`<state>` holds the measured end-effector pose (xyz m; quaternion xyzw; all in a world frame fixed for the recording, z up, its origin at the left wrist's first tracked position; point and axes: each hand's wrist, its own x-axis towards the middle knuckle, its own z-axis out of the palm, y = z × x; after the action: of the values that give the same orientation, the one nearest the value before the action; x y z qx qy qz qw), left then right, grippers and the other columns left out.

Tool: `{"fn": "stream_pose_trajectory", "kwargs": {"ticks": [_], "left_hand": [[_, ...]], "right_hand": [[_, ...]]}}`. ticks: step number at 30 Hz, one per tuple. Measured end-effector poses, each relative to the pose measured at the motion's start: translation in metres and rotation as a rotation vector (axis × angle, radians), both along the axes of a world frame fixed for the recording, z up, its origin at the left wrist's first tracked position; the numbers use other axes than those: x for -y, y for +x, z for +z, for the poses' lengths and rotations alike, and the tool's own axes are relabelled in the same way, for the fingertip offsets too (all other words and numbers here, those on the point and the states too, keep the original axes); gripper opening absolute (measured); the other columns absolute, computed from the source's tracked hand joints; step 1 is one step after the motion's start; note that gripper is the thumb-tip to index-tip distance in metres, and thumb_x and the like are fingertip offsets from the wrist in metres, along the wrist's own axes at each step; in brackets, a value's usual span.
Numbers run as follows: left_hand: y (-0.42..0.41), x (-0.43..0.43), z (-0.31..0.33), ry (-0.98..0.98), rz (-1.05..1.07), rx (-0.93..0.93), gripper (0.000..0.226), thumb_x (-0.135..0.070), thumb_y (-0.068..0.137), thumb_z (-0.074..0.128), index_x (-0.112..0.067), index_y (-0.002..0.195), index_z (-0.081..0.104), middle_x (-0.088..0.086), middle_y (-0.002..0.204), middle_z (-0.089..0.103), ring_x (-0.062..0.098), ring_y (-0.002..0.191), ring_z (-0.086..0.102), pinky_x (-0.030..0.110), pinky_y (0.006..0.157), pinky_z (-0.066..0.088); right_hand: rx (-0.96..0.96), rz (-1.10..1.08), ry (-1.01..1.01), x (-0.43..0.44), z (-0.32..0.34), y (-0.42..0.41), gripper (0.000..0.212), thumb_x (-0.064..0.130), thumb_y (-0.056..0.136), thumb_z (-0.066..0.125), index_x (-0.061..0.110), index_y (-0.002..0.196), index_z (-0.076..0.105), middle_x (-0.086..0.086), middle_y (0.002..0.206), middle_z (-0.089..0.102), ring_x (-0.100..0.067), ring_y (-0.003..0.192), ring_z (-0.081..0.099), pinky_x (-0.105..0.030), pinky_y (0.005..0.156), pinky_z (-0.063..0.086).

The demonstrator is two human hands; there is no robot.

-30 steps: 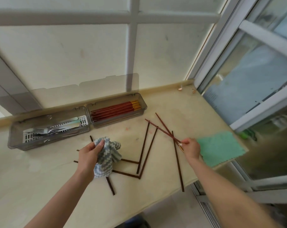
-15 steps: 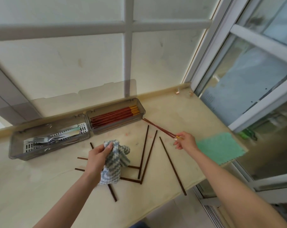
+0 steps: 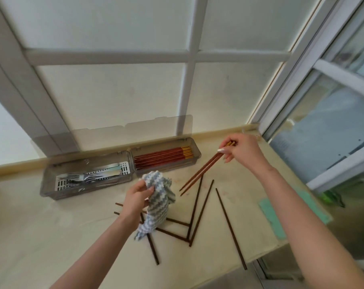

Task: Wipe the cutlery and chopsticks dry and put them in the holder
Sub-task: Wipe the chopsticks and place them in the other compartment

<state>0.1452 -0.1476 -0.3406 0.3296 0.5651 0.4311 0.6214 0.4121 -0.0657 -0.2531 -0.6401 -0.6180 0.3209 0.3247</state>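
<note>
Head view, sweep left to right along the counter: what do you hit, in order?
Metal forks in the grey plastic tray → left hand → blue-and-white striped cloth it grips → pair of brown chopsticks → right hand pinching them → green cloth.

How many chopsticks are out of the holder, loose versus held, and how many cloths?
Loose chopsticks on the counter: 6
Held chopsticks, in the right hand: 2
Cloths: 2 (striped cloth in left hand, green cloth on counter)
Total: 10

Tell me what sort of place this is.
Likely a home kitchen or balcony: a pale countertop under frosted window panes, a clear glass window at right, an open cutlery holder.
</note>
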Motion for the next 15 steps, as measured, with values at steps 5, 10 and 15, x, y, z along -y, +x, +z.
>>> {"fn": "stream_pose_trajectory", "kwargs": {"ticks": [5, 10, 15], "left_hand": [[-0.011, 0.006, 0.005, 0.073, -0.125, -0.041, 0.033, 0.011, 0.084, 0.044, -0.008, 0.101, 0.065, 0.005, 0.081, 0.069, 0.018, 0.075, 0.063, 0.027, 0.066, 0.045], [-0.017, 0.011, 0.008, 0.152, -0.216, -0.076, 0.017, 0.0, 0.086, 0.058, -0.005, 0.097, 0.069, 0.013, 0.089, 0.074, 0.021, 0.078, 0.069, 0.021, 0.066, 0.053], [-0.025, 0.013, 0.004, 0.095, -0.25, -0.173, 0.011, -0.01, 0.087, 0.06, -0.005, 0.088, 0.07, 0.013, 0.087, 0.072, 0.02, 0.079, 0.068, 0.022, 0.068, 0.053]], "right_hand": [[0.048, 0.413, -0.303, 0.005, -0.001, -0.058, 0.003, 0.0, 0.082, 0.069, 0.002, 0.08, 0.067, -0.009, 0.059, 0.067, -0.018, 0.052, 0.068, -0.025, 0.054, 0.055], [-0.105, 0.524, -0.39, 0.0, -0.027, -0.101, 0.005, -0.002, 0.082, 0.069, 0.002, 0.08, 0.066, -0.012, 0.063, 0.068, -0.021, 0.057, 0.069, -0.028, 0.058, 0.058], [-0.164, 0.586, -0.385, 0.009, -0.052, -0.131, 0.014, -0.009, 0.08, 0.066, 0.004, 0.076, 0.067, -0.009, 0.06, 0.067, -0.02, 0.055, 0.068, -0.03, 0.058, 0.059]]}}
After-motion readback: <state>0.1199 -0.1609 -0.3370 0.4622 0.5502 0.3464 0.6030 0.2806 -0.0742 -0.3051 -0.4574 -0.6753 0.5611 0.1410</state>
